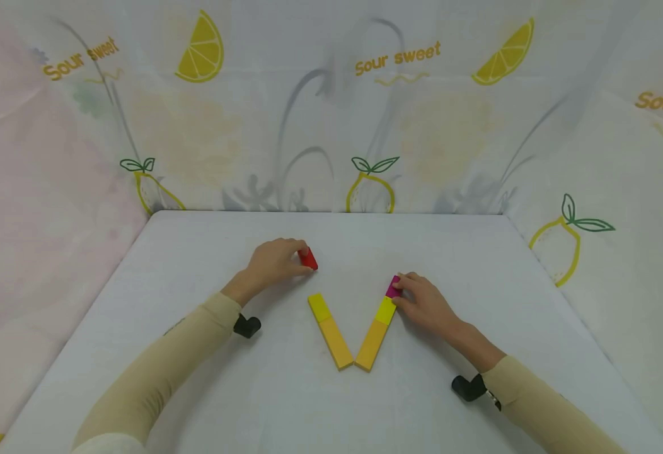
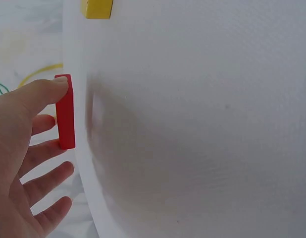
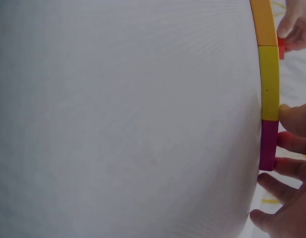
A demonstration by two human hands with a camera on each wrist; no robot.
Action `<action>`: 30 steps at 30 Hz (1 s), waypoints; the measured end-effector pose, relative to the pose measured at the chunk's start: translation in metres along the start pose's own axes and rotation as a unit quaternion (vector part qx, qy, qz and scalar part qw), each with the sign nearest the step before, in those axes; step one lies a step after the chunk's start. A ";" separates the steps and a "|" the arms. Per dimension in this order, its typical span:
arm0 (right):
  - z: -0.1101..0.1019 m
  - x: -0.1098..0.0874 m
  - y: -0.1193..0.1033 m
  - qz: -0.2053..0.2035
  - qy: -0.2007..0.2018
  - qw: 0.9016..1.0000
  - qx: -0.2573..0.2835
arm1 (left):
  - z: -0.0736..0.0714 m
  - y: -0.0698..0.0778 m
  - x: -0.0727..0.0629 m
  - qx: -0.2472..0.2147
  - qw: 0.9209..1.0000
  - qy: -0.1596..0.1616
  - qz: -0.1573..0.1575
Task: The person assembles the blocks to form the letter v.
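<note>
My left hand pinches a red block between thumb and fingers, behind the left row. In the left wrist view the red block stands out beside the spread lower fingers. My right hand holds a magenta block at the far end of the right row. That block meets a yellow block, which continues into an orange block. In the right wrist view the thumb lies by the seam between yellow and magenta.
A second row, a yellow block and an orange block, slants on the left; the two rows form a V that meets at the near end. They lie on a white table. A lemon-print cloth hangs behind it.
</note>
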State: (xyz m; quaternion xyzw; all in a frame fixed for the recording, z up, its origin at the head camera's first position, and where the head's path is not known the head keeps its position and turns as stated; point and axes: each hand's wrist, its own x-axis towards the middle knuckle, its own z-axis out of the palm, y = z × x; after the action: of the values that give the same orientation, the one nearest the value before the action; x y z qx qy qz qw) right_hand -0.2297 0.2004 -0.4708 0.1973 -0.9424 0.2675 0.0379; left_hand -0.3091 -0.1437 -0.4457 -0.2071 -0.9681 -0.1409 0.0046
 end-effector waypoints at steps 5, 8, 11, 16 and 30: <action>0.002 -0.001 0.000 -0.007 0.003 1.000 -0.002 | 0.000 0.005 -0.005 0.001 1.000 -0.003 0.008; 0.002 -0.001 0.001 -0.011 0.006 1.000 -0.004 | 0.001 0.006 -0.008 0.003 1.000 -0.002 0.005; 0.002 -0.001 0.002 -0.012 0.008 1.000 -0.005 | 0.003 0.008 -0.012 0.001 1.000 -0.003 0.000; 0.001 -0.001 0.001 -0.013 0.008 1.000 -0.004 | 0.004 0.009 -0.020 -0.002 1.000 -0.001 -0.002; 0.000 -0.001 -0.001 -0.005 0.003 1.000 -0.010 | 0.005 0.008 -0.036 -0.002 1.000 0.000 0.000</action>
State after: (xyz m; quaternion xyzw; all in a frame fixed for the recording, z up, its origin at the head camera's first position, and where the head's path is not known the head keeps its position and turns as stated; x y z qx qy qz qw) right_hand -0.2288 0.1998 -0.4705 0.2006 -0.9439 0.2584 0.0443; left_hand -0.2729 -0.1495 -0.4510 -0.2073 -0.9677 -0.1433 0.0041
